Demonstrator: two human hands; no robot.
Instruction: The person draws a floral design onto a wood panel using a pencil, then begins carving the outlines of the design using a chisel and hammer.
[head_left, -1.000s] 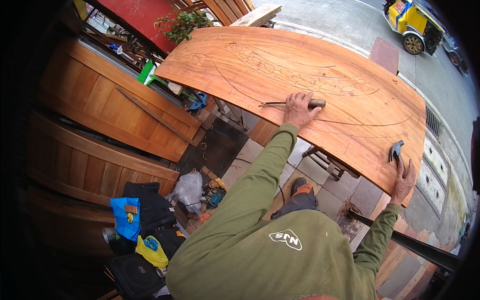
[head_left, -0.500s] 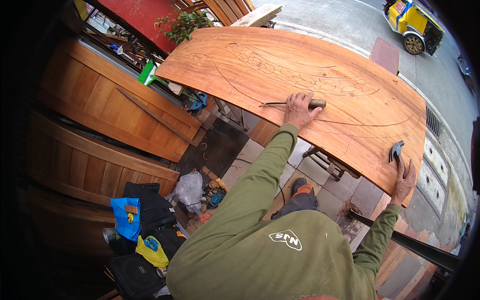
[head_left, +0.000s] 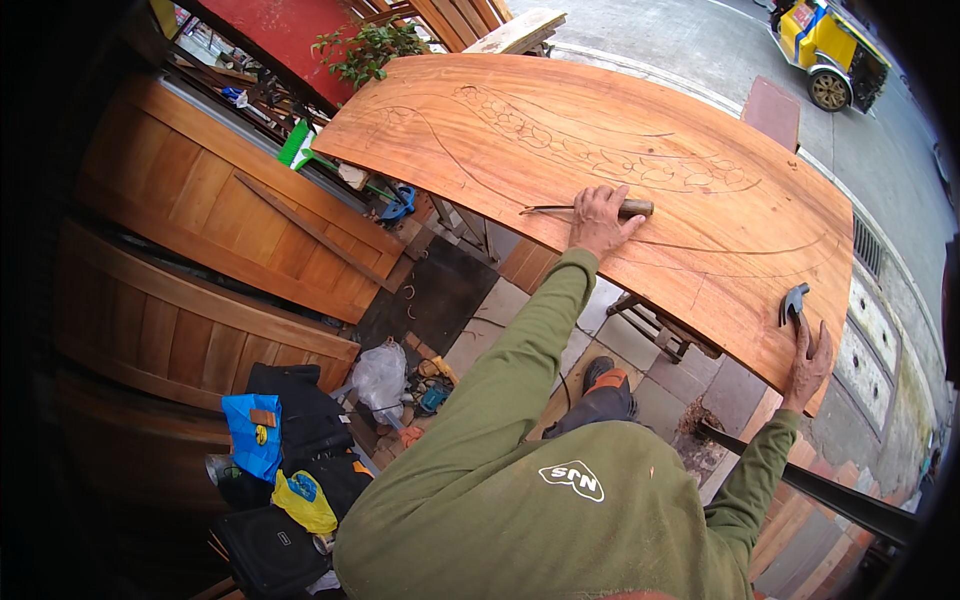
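A large wooden panel (head_left: 740, 245) with curved lines and a carved or drawn leafy pattern lies across a stand before me. My left hand (head_left: 602, 218) rests near its close edge, closed over a carving chisel (head_left: 636, 208). The chisel's thin blade points left and its wooden handle juts out to the right, both low over the wood. At the panel's right end my right hand (head_left: 808, 362) is closed about the handle of a claw hammer (head_left: 793, 301). The hammer's dark head lies on the wood beyond my fingers; most of its handle is hidden.
Wooden door panels (head_left: 215, 200) lie to the left, a thin strip across one. Near them are a clear plastic bag (head_left: 379, 378), a black speaker (head_left: 272, 550) and a green broom (head_left: 296, 145). A leafy plant (head_left: 366, 52) borders the panel. A yellow vehicle (head_left: 825, 45) stands on the street.
Both hands, the chisel and the hammer keep their places. On the street, the yellow vehicle appears slightly farther right, and a blue vehicle at the right edge has mostly left view.
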